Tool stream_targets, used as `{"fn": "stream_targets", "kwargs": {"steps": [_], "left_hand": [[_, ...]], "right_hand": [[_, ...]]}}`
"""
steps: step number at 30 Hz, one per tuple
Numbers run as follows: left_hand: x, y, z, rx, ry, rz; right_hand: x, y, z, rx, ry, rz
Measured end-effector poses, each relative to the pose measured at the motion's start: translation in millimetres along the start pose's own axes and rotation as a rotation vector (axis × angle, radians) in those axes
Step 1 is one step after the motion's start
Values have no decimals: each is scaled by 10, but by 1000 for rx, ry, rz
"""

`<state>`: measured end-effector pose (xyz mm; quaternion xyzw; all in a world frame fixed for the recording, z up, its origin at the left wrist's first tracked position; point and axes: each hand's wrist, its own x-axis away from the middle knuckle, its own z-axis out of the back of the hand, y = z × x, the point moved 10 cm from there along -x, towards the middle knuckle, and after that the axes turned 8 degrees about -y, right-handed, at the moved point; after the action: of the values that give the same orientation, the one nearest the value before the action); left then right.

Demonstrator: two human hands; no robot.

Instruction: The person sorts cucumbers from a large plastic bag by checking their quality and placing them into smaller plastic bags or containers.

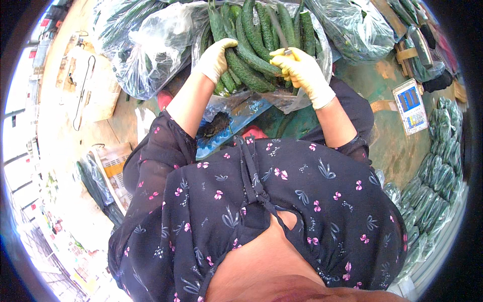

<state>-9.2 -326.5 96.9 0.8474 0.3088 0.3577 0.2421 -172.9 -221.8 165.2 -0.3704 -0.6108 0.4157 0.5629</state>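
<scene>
My left hand [216, 59], in a pale yellow glove, is closed around a long curved cucumber [257, 63] near its middle. In my gloved right hand [303, 73] is a small knife [279, 32], its narrow blade pointing away from me. The fingers of that hand also meet the near tip of the curved cucumber; whether they pinch it is hard to tell. Beneath both hands, several more cucumbers [260, 32] lie lengthwise in an opened clear plastic bag [325, 53].
Full plastic bags of cucumbers flank the work, one at left [151, 49] and one at right [362, 34]. A blue tray [241, 122] with dark debris lies below. Rightward are a digital scale [410, 107] and stacked wrapped cucumbers [434, 185]; leftward, a plastic crate [115, 170].
</scene>
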Motion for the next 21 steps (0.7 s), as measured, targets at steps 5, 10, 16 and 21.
{"fn": "stream_targets", "kwargs": {"steps": [5,10,16,21], "left_hand": [[-268,32,-57,23,22,14],[-714,233,-294,141,21,14],[-1103,405,-360,-467,-74,-34],[-852,398,-341,-543,-212,12]], "right_hand": [[91,-210,142,225,81,264],[-117,119,545,-153,172,126],[-581,693,927,-92,281,98],[-636,772,1192,496,413,48]]}}
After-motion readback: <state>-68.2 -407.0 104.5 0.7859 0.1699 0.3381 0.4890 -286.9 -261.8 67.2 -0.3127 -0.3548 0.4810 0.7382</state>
